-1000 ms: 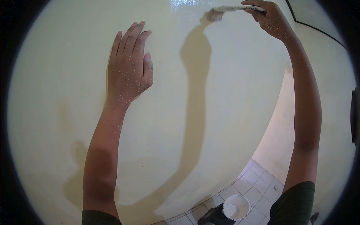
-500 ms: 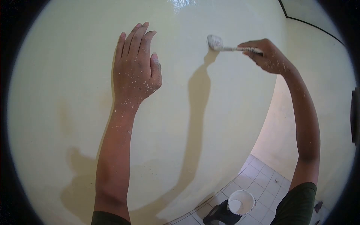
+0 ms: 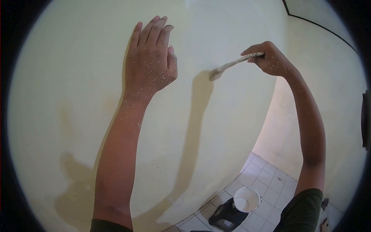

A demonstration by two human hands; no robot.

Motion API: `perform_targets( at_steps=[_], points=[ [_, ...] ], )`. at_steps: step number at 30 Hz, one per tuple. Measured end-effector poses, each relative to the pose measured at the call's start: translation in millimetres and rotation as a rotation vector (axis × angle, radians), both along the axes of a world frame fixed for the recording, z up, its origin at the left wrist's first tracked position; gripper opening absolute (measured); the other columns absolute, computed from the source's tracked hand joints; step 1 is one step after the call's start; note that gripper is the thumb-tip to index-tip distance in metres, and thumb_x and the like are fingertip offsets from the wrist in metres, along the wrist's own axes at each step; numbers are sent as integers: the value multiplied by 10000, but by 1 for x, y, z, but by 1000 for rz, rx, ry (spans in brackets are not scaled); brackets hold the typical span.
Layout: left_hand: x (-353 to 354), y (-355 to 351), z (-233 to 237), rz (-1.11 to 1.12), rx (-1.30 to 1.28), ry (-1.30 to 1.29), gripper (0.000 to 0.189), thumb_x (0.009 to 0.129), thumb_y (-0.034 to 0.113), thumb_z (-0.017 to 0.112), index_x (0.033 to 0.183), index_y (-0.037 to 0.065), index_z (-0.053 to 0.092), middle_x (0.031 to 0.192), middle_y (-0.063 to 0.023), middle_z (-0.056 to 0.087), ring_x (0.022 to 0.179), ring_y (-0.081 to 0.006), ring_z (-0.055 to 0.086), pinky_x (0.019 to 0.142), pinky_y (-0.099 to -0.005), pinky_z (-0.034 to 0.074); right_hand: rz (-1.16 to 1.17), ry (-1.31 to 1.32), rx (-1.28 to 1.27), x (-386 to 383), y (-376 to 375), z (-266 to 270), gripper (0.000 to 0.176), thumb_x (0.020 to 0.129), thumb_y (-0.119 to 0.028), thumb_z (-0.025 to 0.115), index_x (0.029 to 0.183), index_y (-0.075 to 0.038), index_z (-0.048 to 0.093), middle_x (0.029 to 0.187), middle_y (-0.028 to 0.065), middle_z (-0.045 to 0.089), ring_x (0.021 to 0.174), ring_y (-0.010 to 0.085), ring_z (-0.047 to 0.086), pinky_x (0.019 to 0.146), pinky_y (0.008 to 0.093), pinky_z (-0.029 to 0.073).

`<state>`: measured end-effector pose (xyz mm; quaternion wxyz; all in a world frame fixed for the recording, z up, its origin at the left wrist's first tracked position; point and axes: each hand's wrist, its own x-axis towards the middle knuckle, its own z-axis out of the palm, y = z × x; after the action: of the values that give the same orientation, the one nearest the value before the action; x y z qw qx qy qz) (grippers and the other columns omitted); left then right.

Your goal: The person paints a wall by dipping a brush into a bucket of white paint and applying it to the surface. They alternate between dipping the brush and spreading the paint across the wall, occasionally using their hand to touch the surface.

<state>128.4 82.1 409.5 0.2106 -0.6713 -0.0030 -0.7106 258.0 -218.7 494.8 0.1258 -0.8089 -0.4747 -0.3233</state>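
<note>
Cream wall meets the tip of the brush; its handle slants up and right into your right hand, closed around it. Your left hand lies flat and open on the wall, left of the tip.

This is an indoor room, most likely in a home, in the middle of a paint job. A smooth cream wall meets a white tiled floor at its foot, where a white paint bucket sits on a dark low stool. A paint-caked paintbrush touches the wall.
</note>
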Motion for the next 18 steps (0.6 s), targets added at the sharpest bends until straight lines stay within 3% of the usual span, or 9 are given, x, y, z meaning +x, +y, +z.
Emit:
perform_targets(
  at_steps=[6, 9, 13, 16, 18],
  points=[
    [0, 2, 2, -7, -17, 16, 450, 909, 112, 537, 1356, 64, 545, 1478, -92, 527, 1445, -241, 446, 1284, -463, 271, 47, -335, 246, 15, 9, 41, 271, 922, -65, 757, 1192, -95, 768, 787, 176, 713, 628, 155, 505, 629, 313, 477],
    [1, 0, 1, 6, -23, 18, 451, 906, 110, 539, 1354, 56, 545, 1477, -99, 525, 1444, -248, 446, 1282, -465, 271, 103, -568, 505, 23, 8, 63, 278, 932, -94, 756, 1209, -113, 765, 728, 180, 680, 579, 175, 470, 595, 310, 462],
    [1, -1, 2, 13, -43, 17, 453, 902, 102, 531, 1352, 48, 543, 1476, -107, 522, 1446, -258, 442, 1279, -474, 273, 92, -704, 699, 32, 15, 85, 234, 977, -140, 710, 1194, -68, 760, 731, 175, 696, 574, 202, 557, 604, 354, 495],
    [2, -2, 0, 5, -41, 12, 456, 901, 97, 521, 1354, 47, 541, 1479, -112, 515, 1451, -263, 436, 1280, -482, 269, 94, -779, 768, 46, 14, 104, 269, 989, -257, 734, 1241, -166, 767, 637, 64, 590, 548, 108, 426, 544, 291, 420],
    [2, -4, 0, 22, -45, 24, 459, 899, 96, 521, 1354, 44, 541, 1486, -115, 508, 1453, -266, 433, 1281, -486, 265, 73, -690, 746, 44, 16, 106, 259, 1001, -261, 717, 1235, -163, 769, 635, 58, 589, 545, 120, 420, 547, 298, 421]
  ],
)
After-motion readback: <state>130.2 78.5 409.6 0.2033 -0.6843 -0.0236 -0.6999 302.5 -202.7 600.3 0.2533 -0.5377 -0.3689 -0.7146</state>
